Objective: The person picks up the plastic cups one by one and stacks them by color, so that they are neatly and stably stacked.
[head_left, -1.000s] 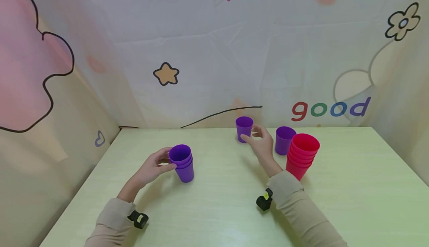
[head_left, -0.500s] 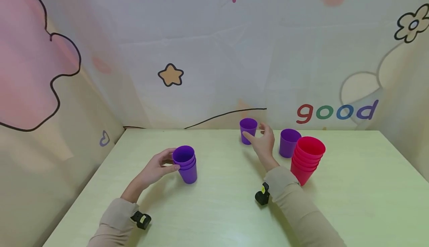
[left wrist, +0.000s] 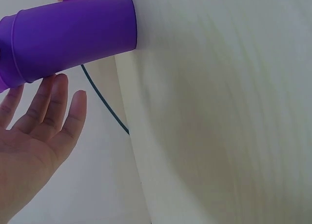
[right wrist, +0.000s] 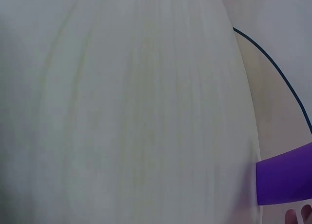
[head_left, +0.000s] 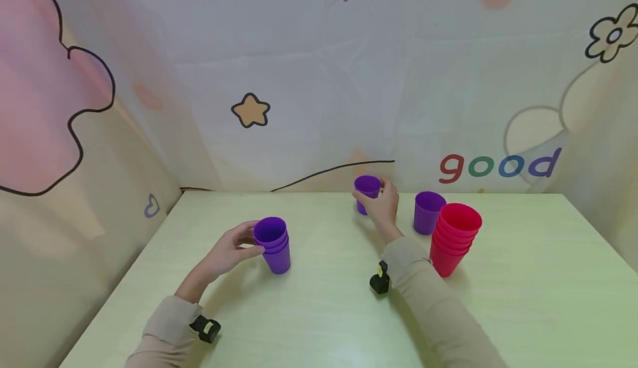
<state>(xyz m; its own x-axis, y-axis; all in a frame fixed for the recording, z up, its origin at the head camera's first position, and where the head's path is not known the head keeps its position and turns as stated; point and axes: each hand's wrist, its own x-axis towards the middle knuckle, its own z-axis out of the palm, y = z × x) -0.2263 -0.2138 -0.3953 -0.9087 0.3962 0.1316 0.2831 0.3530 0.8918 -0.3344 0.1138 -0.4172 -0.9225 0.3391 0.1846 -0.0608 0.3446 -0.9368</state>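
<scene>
My left hand (head_left: 226, 254) holds a stack of nested purple cups (head_left: 279, 261) near its upper rims, thumb on the near side and fingers behind. In the left wrist view the fingertips meet the side of the purple stack (left wrist: 78, 33), which stands upright on the table. Farther back, my right hand (head_left: 385, 204) grips a single purple cup (head_left: 366, 185), its thumb across the front and fingers around the right side. Only part of that purple cup (right wrist: 285, 177) and a few fingertips show in the right wrist view.
Right of my right hand stands another purple cup (head_left: 427, 215). Just in front of it is a tall stack of nested red cups (head_left: 451, 246), close to my right sleeve (head_left: 433, 296). A printed cloth (head_left: 309, 80) hangs along the table's back edge.
My right hand's fingers, spread apart from the cup half a second ago, have come in around it. The left hand and its stack stay in place; the head view has shifted slightly.
</scene>
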